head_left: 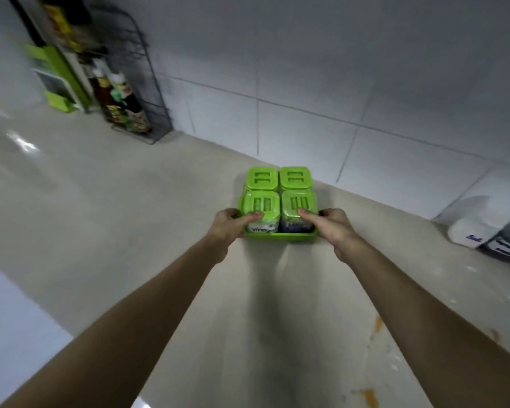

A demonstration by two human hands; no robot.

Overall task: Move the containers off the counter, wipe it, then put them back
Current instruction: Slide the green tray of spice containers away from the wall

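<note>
A green tray [280, 236] holds several clear jars with green lids [294, 178], set in a two-by-two block near the tiled back wall. The front left jar [262, 226] carries a white label reading "vinegar". My left hand [228, 228] grips the tray's left side, thumb pressed on the front left lid. My right hand [333, 228] grips the right side, thumb on the front right lid [299, 203]. Both arms are stretched out over the pale counter [130, 207]. Whether the tray rests on the counter or hangs just above it I cannot tell.
A dark wire rack [142, 83] with sauce bottles [124, 104] stands at the back left, next to a green object [59, 81]. White and grey containers [489, 231] sit at the right edge. Orange stains [368, 397] mark the counter at the near right.
</note>
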